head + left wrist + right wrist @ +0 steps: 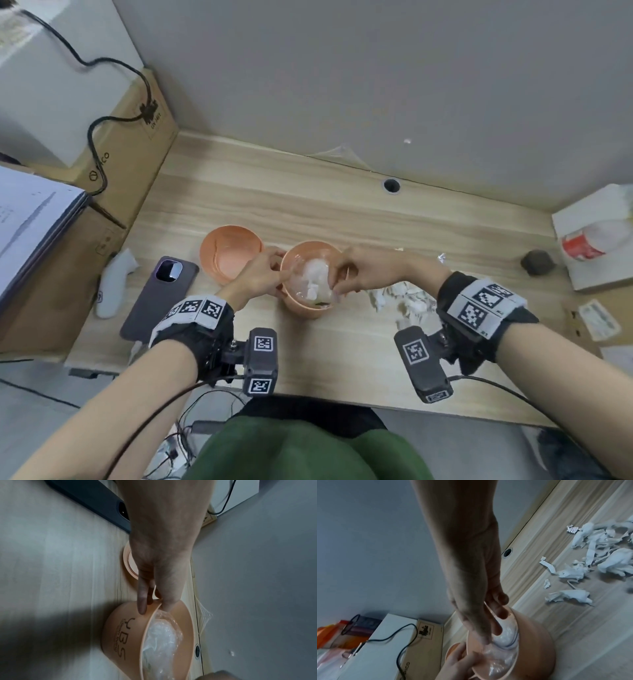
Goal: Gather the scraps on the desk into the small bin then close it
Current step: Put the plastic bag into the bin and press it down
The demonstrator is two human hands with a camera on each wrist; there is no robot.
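Note:
A small peach bin (pixel 308 308) stands mid-desk, lined with a clear plastic bag (pixel 310 277) that holds white scraps. Its lid (pixel 231 251) lies upturned just to the left. My left hand (pixel 279 274) pinches the bin's left rim, index finger outside and thumb inside (pixel 150 605). At the right rim my right hand (pixel 337 287) curls its fingers over the edge, onto the liner (pixel 494 626). A pile of torn white paper scraps (pixel 407 301) lies right of the bin (pixel 599 561), with a foil scrap (pixel 442 257) beyond it.
A dark phone (pixel 161 298) and a white remote (pixel 114 284) lie left of the lid. Cardboard boxes (pixel 130 147) and papers (pixel 30 222) fill the left side. A cable hole (pixel 391 185) sits near the back wall. A dark lump (pixel 537 262) and a bottle (pixel 596 240) are at the right.

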